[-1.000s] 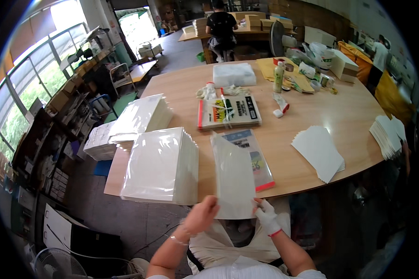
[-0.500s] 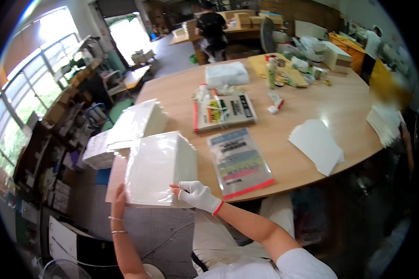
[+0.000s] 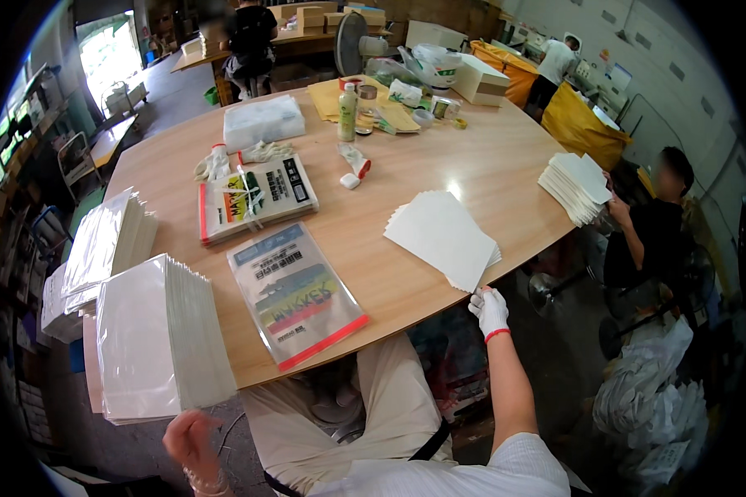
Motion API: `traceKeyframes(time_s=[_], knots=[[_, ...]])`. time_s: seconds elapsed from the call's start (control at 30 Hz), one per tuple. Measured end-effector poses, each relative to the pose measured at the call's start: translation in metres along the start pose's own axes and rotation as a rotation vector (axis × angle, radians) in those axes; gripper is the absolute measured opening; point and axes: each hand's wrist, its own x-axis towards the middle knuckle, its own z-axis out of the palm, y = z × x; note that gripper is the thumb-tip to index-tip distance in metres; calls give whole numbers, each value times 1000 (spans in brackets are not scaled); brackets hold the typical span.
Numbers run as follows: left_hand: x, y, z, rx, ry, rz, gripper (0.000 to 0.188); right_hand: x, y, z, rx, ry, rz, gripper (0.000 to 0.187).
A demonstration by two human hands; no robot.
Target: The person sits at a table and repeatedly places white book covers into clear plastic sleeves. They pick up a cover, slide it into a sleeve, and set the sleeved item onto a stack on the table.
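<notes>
My right hand, in a white glove with a red cuff, reaches to the near corner of a stack of white sheets at the table's edge and touches it with the fingertips. My bare left hand hovers below the table edge, just under a tall stack of clear-bagged white packs, blurred, holding nothing that I can see. A clear zip bag with a colourful printed card and red strip lies flat on the wooden table in front of me.
A second stack of bagged packs leans at the left. A pile of printed bags, gloves, a green bottle and boxes lie further back. A seated person handles white sheets at the right. Other people work behind.
My right hand left the bagged stack at the left and swung across to the white sheets at the right. My left hand dropped below the stack. The view turned right.
</notes>
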Motion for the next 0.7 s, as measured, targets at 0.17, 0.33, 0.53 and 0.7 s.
traceKeyframes(time_s=[0.17,0.33,0.53,0.7], knots=[[29,-22,53,101,-307,-22,7,13,-20,11,-76,-100,134,10],[47,-60,114,347,-548,-48,27,61,-40,16,35,-202,323,28],[45,-144,169,924,-635,174,28,98,-70,25,-406,-292,209,26],[69,-144,171,1023,-652,289,14,46,-62,27,-326,-340,-177,20]])
